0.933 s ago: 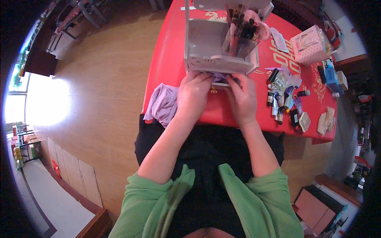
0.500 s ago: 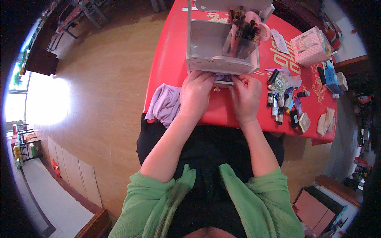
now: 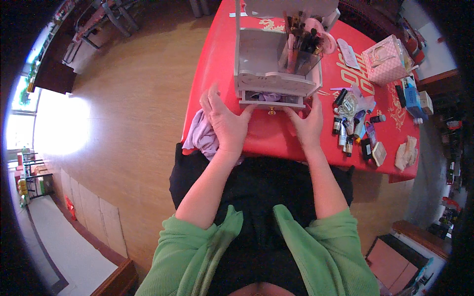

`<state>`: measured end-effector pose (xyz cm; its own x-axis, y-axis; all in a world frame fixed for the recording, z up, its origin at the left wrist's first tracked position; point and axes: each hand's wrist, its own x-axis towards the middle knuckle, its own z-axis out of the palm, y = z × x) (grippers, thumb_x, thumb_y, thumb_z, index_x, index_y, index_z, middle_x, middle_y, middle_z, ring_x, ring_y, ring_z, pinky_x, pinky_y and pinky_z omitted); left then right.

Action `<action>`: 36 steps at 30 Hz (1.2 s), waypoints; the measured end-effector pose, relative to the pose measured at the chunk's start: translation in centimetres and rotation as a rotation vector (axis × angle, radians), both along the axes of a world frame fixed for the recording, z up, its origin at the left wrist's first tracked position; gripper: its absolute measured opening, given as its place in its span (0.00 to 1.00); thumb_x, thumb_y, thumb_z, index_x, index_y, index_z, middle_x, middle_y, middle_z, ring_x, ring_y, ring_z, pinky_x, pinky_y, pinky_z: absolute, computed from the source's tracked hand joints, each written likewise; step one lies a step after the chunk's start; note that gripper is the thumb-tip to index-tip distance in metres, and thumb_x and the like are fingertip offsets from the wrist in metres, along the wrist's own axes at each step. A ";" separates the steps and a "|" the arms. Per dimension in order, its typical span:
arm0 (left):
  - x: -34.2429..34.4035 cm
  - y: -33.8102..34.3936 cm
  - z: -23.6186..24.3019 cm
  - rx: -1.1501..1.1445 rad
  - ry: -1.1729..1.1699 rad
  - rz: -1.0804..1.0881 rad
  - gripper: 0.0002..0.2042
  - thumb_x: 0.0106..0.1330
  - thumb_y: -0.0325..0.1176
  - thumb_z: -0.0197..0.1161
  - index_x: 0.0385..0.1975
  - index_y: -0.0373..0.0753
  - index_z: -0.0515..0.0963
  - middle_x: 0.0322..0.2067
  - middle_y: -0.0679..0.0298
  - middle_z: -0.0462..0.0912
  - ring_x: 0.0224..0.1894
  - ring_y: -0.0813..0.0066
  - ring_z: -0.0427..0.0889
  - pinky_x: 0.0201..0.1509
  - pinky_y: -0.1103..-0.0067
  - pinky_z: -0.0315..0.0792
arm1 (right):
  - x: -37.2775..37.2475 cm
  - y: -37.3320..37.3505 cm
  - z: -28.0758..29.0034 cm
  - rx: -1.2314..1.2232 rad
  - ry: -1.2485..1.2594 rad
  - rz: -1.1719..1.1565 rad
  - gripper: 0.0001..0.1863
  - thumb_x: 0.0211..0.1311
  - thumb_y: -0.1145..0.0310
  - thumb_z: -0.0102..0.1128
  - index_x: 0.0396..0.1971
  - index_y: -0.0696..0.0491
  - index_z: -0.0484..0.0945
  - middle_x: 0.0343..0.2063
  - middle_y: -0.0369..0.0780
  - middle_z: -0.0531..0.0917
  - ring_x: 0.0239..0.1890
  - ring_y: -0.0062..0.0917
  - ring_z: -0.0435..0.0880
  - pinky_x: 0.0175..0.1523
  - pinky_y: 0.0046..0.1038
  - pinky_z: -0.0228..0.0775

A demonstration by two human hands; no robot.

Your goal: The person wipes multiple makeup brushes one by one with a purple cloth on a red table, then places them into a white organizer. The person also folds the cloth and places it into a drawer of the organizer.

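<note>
A white cosmetic organizer [image 3: 276, 80] stands on the red-covered table, its shallow drawer [image 3: 256, 102] partly pulled out at the front. Something purple [image 3: 269, 97] lies inside the drawer, and a small gold knob [image 3: 271, 111] is on its front. My left hand [image 3: 226, 123] is spread at the drawer's left end, thumb tip by the front corner. At the right end, my right hand [image 3: 308, 123] has thumb and fingers apart, its thumb near the drawer front. Neither hand holds anything. A crumpled lilac cloth [image 3: 201, 133] lies partly behind my left hand.
A clear holder of makeup brushes [image 3: 303, 54] stands on the organizer. Right of it lie several tubes and bottles [image 3: 348, 126], a pink checked box [image 3: 385, 59], a blue box [image 3: 411, 97] and a beige cloth [image 3: 406, 154]. The red table's [image 3: 276, 143] near edge is at my lap.
My hands have drawn back from the drawer's inside and moved apart, fingers spreading. The drawer now sticks out farther toward me, showing more of its contents. The left hand now covers part of the cloth.
</note>
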<state>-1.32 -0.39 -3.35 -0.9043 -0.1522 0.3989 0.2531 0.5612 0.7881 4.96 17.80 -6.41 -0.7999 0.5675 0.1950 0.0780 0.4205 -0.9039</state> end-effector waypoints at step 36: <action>-0.6 -5.9 2.7 -0.417 -0.105 -0.410 0.38 0.56 0.28 0.70 0.69 0.42 0.64 0.64 0.44 0.69 0.66 0.45 0.68 0.70 0.63 0.63 | 2.1 -1.8 -1.4 -0.262 0.063 -0.062 0.26 0.63 0.70 0.66 0.56 0.59 0.65 0.53 0.45 0.73 0.51 0.31 0.75 0.52 0.30 0.73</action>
